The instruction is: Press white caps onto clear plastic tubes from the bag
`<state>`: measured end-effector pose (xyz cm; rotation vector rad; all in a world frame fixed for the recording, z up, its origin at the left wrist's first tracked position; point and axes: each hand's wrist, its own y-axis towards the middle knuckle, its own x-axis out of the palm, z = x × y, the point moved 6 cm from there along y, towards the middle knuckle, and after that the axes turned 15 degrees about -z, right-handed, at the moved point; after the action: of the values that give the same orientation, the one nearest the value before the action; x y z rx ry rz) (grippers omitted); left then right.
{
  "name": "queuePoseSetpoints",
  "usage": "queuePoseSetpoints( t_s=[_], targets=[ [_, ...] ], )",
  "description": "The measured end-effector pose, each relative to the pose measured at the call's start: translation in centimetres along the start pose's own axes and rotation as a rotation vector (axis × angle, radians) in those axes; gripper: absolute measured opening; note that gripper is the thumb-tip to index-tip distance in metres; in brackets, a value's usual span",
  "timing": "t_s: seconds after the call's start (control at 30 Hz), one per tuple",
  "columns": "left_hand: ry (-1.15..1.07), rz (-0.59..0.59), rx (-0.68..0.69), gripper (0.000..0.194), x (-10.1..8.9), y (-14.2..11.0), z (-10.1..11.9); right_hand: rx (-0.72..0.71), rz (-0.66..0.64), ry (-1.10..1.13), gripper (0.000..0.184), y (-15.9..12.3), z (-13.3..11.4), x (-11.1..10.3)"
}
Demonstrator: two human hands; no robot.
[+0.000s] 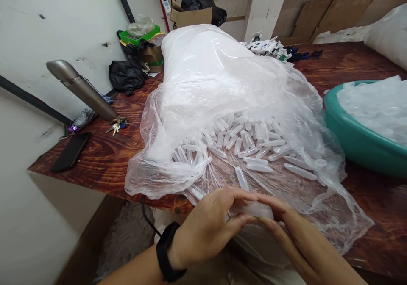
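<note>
"Head view: what do the two hands have?"

"One slender, frosted-white plastic piece (pixel 258 211), partly hidden by fingers. It sits near, between the left hand (pixel 206 221) and the right hand (pixel 297 232); each grip is closed round it, the fingertips meeting or almost so."

"How far along does it look?"

"Partway, I'd judge, with plenty left. Loose tube-like white pieces (pixel 257 167) spill from the bulging clear plastic bag (pixel 203 52) beyond the hands. To the right, the round teal plastic basin (pixel 352 143) is heaped with translucent white pieces (pixel 377 111); whether those are finished, I can't tell."

"And the materials?"

"The loose ones look smooth and slim, some tapering to a point. The bag is taut and glossy far off, thin and crinkled near its mouth. Underneath, the counter (pixel 95 153) is dark red-brown, streaked like wood grain."
</note>
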<state>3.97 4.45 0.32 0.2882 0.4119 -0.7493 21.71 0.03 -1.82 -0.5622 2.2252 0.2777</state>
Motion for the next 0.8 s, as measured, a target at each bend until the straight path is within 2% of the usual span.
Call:
queuePoseSetpoints(
  t_s=[0.07,0.2,0.27,0.43,0.53,0.63,0.7,0.8],
  targets=[
    [0.004,0.002,0.004,0.035,0.0,0.0,-0.1,0.001,0.016,-0.035,0.043,0.1,0.0,-0.3],
    [0.007,-0.017,0.014,0.04,0.4,0.0,-0.4,-0.091,0.055,-0.098,0.044,0.1,-0.5,-0.9],
    [0.017,-0.051,0.017,0.042,0.8,0.0,-0.5,-0.063,0.04,-0.11,0.045,0.1,-0.3,-0.9],
    [-0.003,-0.086,-0.031,0.044,1.1,-0.4,-0.8,-0.064,0.013,-0.038,0.047,0.2,-0.2,-0.5],
    [0.019,-0.104,-0.018,0.041,1.2,-0.3,-0.9,0.016,0.007,0.014,0.048,0.3,0.4,-0.2],
    [0.057,-0.1,-0.033,0.042,1.1,-0.1,-1.1,-0.043,0.042,0.03,0.049,0.3,0.0,-0.2],
    [0.099,-0.134,-0.009,0.04,1.3,0.2,-0.9,-0.073,0.07,0.038,0.045,0.5,-0.4,-0.3],
    [0.166,-0.227,0.041,0.037,1.4,0.8,-0.3,-0.015,0.044,0.089,0.04,1.4,-0.1,-0.9]
  ],
)
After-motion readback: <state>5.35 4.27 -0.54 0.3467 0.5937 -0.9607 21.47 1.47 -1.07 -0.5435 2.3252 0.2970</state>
